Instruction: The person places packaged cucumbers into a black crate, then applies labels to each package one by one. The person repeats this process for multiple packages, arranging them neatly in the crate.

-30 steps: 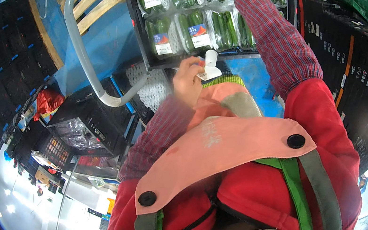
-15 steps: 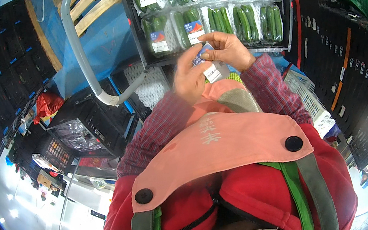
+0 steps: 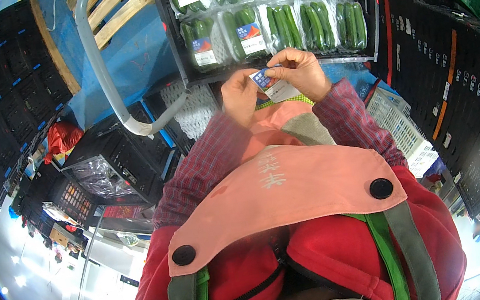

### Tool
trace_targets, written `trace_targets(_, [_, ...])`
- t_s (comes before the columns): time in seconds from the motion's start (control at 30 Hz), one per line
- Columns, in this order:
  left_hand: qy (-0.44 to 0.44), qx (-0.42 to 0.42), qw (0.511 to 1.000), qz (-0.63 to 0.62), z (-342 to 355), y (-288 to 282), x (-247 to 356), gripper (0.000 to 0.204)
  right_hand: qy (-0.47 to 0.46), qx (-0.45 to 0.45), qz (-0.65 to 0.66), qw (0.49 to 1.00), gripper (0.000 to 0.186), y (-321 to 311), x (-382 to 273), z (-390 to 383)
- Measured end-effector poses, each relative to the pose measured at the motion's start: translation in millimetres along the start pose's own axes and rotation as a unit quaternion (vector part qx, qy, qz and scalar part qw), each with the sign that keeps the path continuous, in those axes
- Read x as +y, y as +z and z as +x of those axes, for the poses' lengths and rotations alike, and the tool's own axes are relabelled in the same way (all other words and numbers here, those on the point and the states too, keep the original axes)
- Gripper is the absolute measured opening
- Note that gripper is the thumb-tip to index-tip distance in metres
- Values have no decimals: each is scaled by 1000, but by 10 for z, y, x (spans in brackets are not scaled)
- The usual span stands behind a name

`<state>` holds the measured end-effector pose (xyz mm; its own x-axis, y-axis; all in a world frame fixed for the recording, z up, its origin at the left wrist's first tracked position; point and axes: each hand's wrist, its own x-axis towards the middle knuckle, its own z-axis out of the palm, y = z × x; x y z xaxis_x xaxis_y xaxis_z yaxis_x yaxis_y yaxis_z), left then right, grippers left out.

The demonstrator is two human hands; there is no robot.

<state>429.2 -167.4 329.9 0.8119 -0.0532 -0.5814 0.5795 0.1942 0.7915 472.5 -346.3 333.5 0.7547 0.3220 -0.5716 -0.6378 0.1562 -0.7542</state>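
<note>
A blue, orange and white label [image 3: 276,87] is held up in front of my apron, below the crate of vegetables. My right hand [image 3: 303,75] pinches its upper right part between thumb and fingers. At the label's left edge my left hand [image 3: 238,99] is closed, its fingertips partly hidden behind the label. Just beyond both hands is a black crate [image 3: 372,31] with two rows of wrapped packs of cucumbers [image 3: 283,26]. The packs on the left, such as the near one [image 3: 250,37], bear similar labels; those on the right show none.
A grey bent tube handle [image 3: 105,77] stands left of the crate, by white foam netting [image 3: 188,111]. Stacked black crates [image 3: 452,75] rise at the right, a white basket [image 3: 401,126] beside them. A wooden pallet [image 3: 123,9] lies at the far left.
My hands have drawn slightly apart and the label has turned flatter, so more of its printed face shows. The crate sits slightly higher in view.
</note>
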Motion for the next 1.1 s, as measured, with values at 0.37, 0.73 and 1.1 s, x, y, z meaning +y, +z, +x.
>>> trace_targets(0.37, [-3,-147,834,532,-112,-259,-100,14,-54,222,-178,957,14,-751,461,888])
trace_targets(0.73, [346,-67,861,368,-112,5,159,20,-16,162,-352,922,64,-575,-39,568])
trace_targets(1.1, [142,41,986,82,21,286,110,49,55,-3,58,997,31,-149,-102,-122])
